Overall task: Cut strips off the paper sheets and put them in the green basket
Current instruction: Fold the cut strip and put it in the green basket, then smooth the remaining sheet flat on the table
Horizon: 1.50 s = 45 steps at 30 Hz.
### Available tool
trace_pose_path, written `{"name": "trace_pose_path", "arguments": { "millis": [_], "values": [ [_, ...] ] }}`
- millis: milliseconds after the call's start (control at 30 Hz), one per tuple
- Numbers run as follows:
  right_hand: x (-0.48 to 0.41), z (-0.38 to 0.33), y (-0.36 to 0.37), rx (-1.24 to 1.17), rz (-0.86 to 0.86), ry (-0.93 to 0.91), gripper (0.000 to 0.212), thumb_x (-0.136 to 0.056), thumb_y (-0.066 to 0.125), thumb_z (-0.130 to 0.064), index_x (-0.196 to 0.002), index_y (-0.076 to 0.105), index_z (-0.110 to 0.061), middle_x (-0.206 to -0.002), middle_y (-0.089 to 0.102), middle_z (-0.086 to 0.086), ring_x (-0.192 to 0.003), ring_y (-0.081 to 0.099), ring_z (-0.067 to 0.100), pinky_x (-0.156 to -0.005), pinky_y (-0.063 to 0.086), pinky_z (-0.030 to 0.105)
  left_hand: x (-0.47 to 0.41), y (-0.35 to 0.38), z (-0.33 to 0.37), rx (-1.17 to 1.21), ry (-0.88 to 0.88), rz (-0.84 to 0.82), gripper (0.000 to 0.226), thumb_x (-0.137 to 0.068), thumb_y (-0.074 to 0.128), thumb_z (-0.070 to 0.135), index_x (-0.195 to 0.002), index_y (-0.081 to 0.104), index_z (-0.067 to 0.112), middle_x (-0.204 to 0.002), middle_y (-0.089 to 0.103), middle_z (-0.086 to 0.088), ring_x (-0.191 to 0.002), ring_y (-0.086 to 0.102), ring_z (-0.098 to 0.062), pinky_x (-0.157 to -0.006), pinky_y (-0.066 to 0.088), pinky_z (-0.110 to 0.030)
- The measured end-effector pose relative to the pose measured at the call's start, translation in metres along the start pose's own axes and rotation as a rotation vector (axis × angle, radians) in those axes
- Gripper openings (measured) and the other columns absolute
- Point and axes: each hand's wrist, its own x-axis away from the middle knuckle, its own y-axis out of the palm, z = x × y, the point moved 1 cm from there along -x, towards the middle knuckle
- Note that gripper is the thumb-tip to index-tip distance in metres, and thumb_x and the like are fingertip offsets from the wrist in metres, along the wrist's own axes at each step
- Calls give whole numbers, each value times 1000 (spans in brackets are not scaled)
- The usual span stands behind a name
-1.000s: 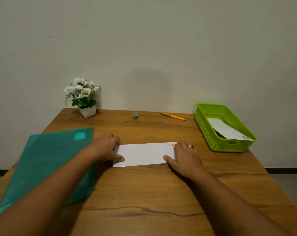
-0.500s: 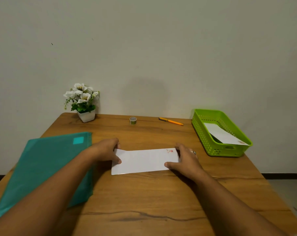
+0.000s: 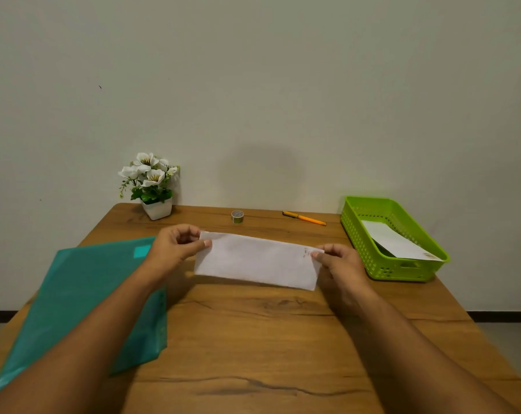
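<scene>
A white paper strip hangs lifted off the wooden table, held at both ends. My left hand pinches its upper left corner between thumb and fingers. My right hand pinches the upper right corner, by a small red print. The green basket stands at the table's right, apart from my right hand, with a white paper piece leaning inside it over something dark.
A teal plastic folder lies on the left under my left forearm. At the back edge stand a white flower pot, a small tape roll and an orange cutter. The wall is close behind.
The strip lay flat on the table with both hands resting on its ends; now both hands have pinched its top corners and raised it off the table.
</scene>
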Motion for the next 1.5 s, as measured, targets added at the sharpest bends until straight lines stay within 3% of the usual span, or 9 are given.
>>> {"name": "trace_pose_path", "arguments": {
  "millis": [167,267,333,533,700,800,933,1200,1500],
  "values": [
    [4,-27,0,48,-13,-274,6,-93,75,-7,-89,75,-12,-74,68,-5,-61,57,-4,-55,43,14,-6,-6,0,24,79,58,11,-85,77,5,-94,72,11,-83,75,0,-82,69,-14,-77,59,-28],
    [9,-9,1,63,-59,-167,6,-93,75,-10,-90,74,-15,-85,72,2,-77,67,21,-59,56,37,-1,-4,-17,-146,-38,-4,8,-88,75,10,-94,72,14,-88,76,0,-84,71,-15,-78,58,-32],
    [13,8,4,120,-55,-89,4,-94,75,-12,-92,73,-15,-97,74,7,-95,71,32,-75,63,47,4,0,-30,-330,-126,-61,8,-90,74,17,-97,73,20,-92,75,0,-89,71,-15,-78,57,-31],
    [14,3,5,174,13,-145,8,-95,72,-11,-92,75,-17,-92,76,2,-89,71,24,-78,60,47,4,4,-28,-399,-98,19,2,-94,71,23,-95,72,22,-88,74,1,-83,70,-13,-70,54,-27],
    [17,18,5,259,-47,-113,9,-96,71,-14,-92,75,-21,-91,76,0,-92,71,22,-79,60,41,3,4,-38,-534,-136,-46,4,-94,71,28,-94,70,24,-92,71,2,-89,66,-14,-78,53,-33],
    [17,15,3,256,-30,-113,10,-97,70,-16,-90,76,-19,-90,77,0,-87,72,19,-75,61,41,1,4,-32,-498,-100,-24,4,-98,66,25,-97,70,24,-95,71,2,-90,67,-15,-80,55,-34],
    [19,-2,-3,152,-52,-158,21,-100,66,-11,-81,72,-15,-63,69,-9,-57,60,1,-53,46,18,-7,4,-16,-291,-57,-14,10,-102,58,19,-109,65,20,-100,69,-7,-86,72,-22,-74,60,-34],
    [16,-16,-44,-137,20,-110,8,-96,67,1,-94,68,-7,-68,67,5,-57,60,14,-50,55,26,-42,43,29,-22,68,93,19,-99,66,20,-113,64,6,-77,66,-5,-58,63,-11,-59,58,-26],
    [20,-22,-122,-406,258,1,11,-96,66,1,-91,61,-7,-66,62,10,-51,63,13,-51,60,24,-66,154,86,-71,222,-80,45,-103,59,34,-145,45,27,-100,75,1,-81,73,-13,-76,59,-33]
  ]
}}
